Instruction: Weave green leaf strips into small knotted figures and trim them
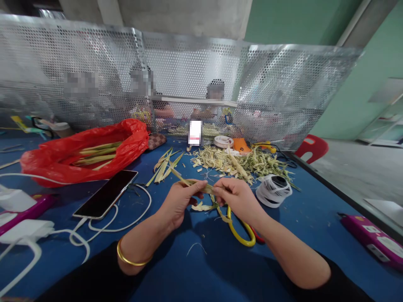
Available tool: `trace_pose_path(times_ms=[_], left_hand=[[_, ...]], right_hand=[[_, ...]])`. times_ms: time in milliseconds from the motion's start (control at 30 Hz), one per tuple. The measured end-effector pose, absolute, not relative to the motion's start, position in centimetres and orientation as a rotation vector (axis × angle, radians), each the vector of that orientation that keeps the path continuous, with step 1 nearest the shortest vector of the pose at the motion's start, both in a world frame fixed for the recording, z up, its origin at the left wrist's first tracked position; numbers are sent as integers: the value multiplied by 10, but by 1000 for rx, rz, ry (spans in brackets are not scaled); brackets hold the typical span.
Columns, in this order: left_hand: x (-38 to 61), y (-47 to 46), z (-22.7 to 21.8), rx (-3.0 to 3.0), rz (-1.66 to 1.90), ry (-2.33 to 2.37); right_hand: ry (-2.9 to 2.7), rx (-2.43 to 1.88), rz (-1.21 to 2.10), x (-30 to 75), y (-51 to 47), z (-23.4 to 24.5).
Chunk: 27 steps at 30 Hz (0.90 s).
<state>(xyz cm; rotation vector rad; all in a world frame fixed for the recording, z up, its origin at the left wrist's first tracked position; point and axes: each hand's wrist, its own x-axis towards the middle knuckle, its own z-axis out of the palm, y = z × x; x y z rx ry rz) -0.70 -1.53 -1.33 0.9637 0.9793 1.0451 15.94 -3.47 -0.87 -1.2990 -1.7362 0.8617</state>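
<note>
Both my hands meet over the middle of the blue table, closed on one dried leaf strip (207, 189). My left hand (185, 196) pinches its left part, and a pointed end sticks out beyond the fingers toward the upper left. On the other end, the thumb and fingers of my right hand (236, 196) are pressed together. Below them lie scissors with yellow handles (239, 239), partly hidden by my right hand, and loose pale scraps (202, 207). More long leaf strips (163, 168) lie just beyond my left hand.
Shredded trimmings (228, 161) are heaped behind my hands, beside a spool of white thread (273, 191). At left are a red plastic bag (63, 153) of leaves, a phone (107, 195) and white cables. A perforated metal screen (192, 63) borders the back, people behind it.
</note>
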Motion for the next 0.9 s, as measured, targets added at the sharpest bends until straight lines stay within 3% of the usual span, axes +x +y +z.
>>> trace_pose_path(times_ms=[200, 367, 433, 533, 633, 700, 767, 900], left_hand=[[-8, -13, -13, 621, 915, 844], [-8, -9, -11, 639, 886, 874], [-11, -6, -12, 709, 999, 1028], [-18, -2, -11, 884, 1428, 1340], [-22, -3, -4, 1355, 1820, 1418], [-20, -6, 1, 1877, 1676, 1179], [-17, -8, 1, 2176, 1298, 950], [-11, -10, -6, 2042, 884, 959]], right_hand=[[-1850, -1272, 645, 165, -34, -2], [-1775, -1204, 815, 170, -34, 3], [-1784, -1298, 658, 173, -33, 2], [-1796, -1500, 171, 180, -31, -1], [-1868, -1503, 14, 180, -30, -5], [-1985, -1442, 1, 177, -31, -7], [-2092, -1374, 6, 172, -34, -8], [-2190, -1296, 39, 168, -36, -8]])
